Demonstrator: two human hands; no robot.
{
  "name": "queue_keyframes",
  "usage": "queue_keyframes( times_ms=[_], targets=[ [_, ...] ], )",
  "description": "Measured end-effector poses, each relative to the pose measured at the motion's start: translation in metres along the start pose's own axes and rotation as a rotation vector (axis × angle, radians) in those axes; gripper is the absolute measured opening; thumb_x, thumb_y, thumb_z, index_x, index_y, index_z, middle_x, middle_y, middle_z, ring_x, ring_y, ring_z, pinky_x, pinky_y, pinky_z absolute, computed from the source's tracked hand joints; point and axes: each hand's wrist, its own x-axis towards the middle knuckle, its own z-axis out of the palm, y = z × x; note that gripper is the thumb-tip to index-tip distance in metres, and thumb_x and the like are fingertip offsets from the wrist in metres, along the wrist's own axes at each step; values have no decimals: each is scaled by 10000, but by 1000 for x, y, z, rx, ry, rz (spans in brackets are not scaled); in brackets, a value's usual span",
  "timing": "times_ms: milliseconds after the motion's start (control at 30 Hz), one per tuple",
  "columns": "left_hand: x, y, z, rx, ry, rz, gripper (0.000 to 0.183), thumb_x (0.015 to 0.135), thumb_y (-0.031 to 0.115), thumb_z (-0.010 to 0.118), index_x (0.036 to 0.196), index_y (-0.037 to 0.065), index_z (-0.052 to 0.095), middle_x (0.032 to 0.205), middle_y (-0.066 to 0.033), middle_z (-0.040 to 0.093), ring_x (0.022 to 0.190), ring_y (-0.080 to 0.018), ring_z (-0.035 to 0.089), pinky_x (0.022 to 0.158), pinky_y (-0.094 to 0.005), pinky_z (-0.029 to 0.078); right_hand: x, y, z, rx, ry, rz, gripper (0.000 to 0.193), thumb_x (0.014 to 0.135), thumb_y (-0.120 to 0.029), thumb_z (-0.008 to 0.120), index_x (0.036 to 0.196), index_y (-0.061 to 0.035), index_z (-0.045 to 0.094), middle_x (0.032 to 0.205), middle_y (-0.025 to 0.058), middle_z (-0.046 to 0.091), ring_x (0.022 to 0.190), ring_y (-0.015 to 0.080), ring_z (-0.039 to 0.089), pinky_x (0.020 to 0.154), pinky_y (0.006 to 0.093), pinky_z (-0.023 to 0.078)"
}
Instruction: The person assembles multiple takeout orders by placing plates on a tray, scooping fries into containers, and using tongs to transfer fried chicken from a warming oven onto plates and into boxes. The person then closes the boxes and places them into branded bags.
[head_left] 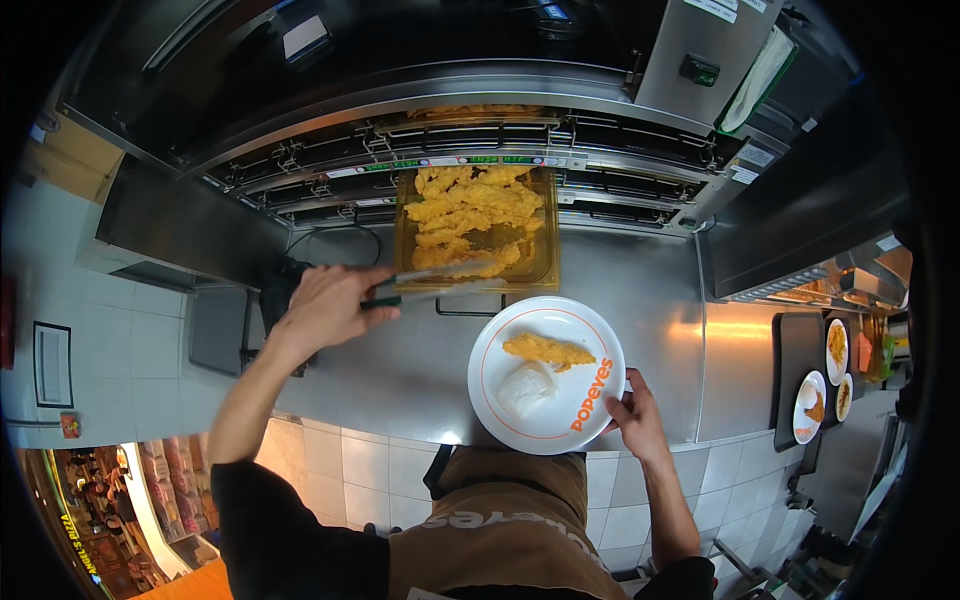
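Note:
My left hand (340, 303) is closed on the handles of a pair of tongs (440, 282). The metal ends of the tongs reach over the near edge of an amber pan (550, 235) full of breaded chicken strips (475, 210). Whether they grip a strip is hard to make out. With my right hand (637, 415) I hold the rim of a white plate (487, 410) in front of my apron. On the plate lie one breaded chicken strip (548, 350) and a white rounded mound (527, 388), perhaps rice in a wrapper.
The pan sits partly out of a metal holding cabinet (640, 165) with several slots. Below it runs a steel counter (650, 300). At the right, dark trays (790, 350) carry plates of food. A grey bin (218, 325) stands at the left.

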Motion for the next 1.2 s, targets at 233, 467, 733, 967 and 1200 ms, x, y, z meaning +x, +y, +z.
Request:
queue_keyframes(
  times_ms=[233, 467, 733, 967, 1200],
  targets=[
    [64, 5, 28, 330, 7, 96, 556, 810, 368, 748, 1292, 122, 617, 859, -140, 721, 818, -338, 697, 771, -452, 535, 3, 3, 3, -5, -57, -63, 319, 937, 7, 512, 1245, 19, 432, 845, 138, 696, 697, 174, 696, 568, 293, 579],
    [42, 11, -14, 127, 135, 73, 484, 777, 347, 787, 1203, 139, 687, 825, -93, 735, 805, -296, 705, 758, -429, 544, 6, 1, 2, -18, -74, -66, 351, 938, 3, 523, 1278, 29, 440, 792, 111, 663, 664, 158, 662, 557, 282, 565],
    [9, 90, -14, 156, -186, 302, 516, 789, 377, 773, 1216, 108, 667, 953, -112, 732, 773, -282, 711, 745, -410, 546, 18, 2, -2, 23, -142, -71, 314, 957, -2, 525, 1257, 7, 434, 851, 129, 678, 703, 180, 682, 584, 298, 589],
    [5, 18, -18, 74, 117, -70, 527, 761, 388, 799, 1204, 131, 677, 804, -101, 727, 765, -309, 710, 735, -418, 549, 10, 12, -9, 144, -52, -67, 315, 955, 22, 497, 1258, 7, 411, 861, 132, 694, 729, 177, 701, 580, 298, 601],
    [31, -10, -5, 336, 123, -157, 418, 830, 364, 745, 1199, 184, 671, 846, -145, 720, 834, -331, 704, 746, -446, 551, 9, 24, -11, 171, -11, -75, 314, 951, 34, 490, 1254, 3, 412, 866, 140, 695, 737, 185, 705, 590, 298, 606]
  ],
)
